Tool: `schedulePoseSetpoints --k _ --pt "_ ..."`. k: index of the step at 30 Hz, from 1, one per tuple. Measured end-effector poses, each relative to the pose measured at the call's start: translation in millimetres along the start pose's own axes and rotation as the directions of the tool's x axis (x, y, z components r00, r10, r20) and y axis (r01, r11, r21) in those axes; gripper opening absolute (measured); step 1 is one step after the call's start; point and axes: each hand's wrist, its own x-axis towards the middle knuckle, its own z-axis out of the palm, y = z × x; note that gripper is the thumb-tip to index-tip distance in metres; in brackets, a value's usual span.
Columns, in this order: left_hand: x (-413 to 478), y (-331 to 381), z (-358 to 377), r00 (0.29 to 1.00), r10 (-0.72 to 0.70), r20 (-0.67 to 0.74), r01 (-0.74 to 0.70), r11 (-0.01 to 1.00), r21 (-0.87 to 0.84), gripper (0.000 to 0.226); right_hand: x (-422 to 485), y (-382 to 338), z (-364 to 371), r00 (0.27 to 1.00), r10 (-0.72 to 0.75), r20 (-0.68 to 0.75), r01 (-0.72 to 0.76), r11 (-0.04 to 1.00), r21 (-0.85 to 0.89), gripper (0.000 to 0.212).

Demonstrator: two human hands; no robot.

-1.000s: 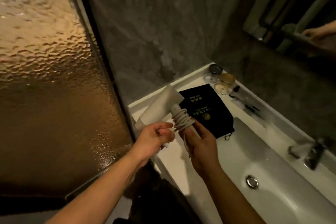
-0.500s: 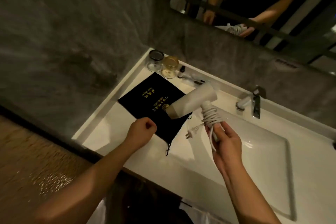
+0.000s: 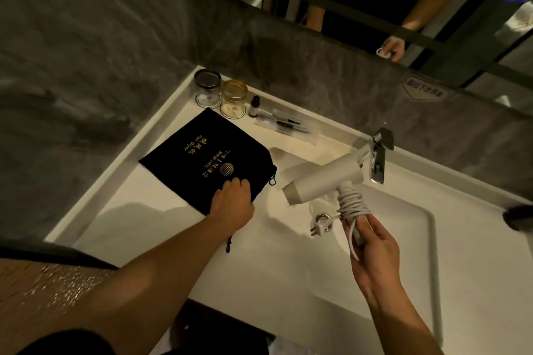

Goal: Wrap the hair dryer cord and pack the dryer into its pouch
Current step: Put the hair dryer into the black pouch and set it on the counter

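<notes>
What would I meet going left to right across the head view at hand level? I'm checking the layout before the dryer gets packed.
Black pouch → left hand on its corner → hair dryer → plug → wrapped cord → right hand holding the handle.

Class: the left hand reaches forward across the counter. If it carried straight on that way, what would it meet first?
The left hand already overlaps the near edge of the black pouch, so it would meet the pouch first; contact is unclear.
</notes>
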Motion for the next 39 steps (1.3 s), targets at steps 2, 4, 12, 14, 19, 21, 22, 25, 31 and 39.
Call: schedulePoseSetpoints --k 2,4,12,14,19,21,22,25,31,39 --pt "-1 -1 2 1.000 -0.018 -0.007 0.017 0.992 -0.123 0.025 7 1 -2 1.000 0.024 0.013 -0.024 1.000 -0.004 0.032" --pt "-2 -3 2 0.998 -0.065 -0.015 0.057 0.955 -0.291 0.018 11 2 -1 0.999 0.029 0.029 -0.029 1.000 0.001 0.032" --pt "-21 -1 -24 0.972 -0.158 -0.172 0.041 0.840 -0.541 0.014 2 17 22 0.995 0.084 0.043 -0.087 0.994 0.059 0.035" --pt "-26 1 -27 0.966 -0.137 -0.220 -0.006 0.835 -0.549 0.014 -4 22 31 0.993 0.101 0.053 -0.105 0.992 0.069 0.034" --pt "-39 6 -42 0.949 -0.084 -0.302 -0.113 0.807 -0.580 0.012 -18 36 47 0.984 0.149 0.097 -0.156 0.985 0.077 0.032" --pt "-43 7 -48 0.948 -0.044 -0.315 -0.153 0.806 -0.572 0.012 -25 42 53 0.979 0.152 0.132 -0.159 0.987 0.039 0.027" --pt "-44 6 -50 0.950 -0.033 -0.312 -0.159 0.807 -0.569 0.013 -29 44 56 0.976 0.154 0.155 -0.159 0.987 0.020 0.025" --pt "-44 1 -59 0.962 -0.071 -0.263 -0.094 0.820 -0.565 0.015 -38 48 60 0.961 0.167 0.219 -0.157 0.986 -0.065 0.023" --pt "-24 -12 -78 0.954 -0.290 0.069 0.274 0.757 -0.593 0.037 -47 48 73 0.921 0.155 0.359 -0.053 0.959 -0.278 0.026" --pt "-12 -42 -88 0.919 -0.394 0.002 0.321 0.745 -0.585 0.025 -53 43 87 0.864 0.168 0.475 0.031 0.923 -0.383 0.028"
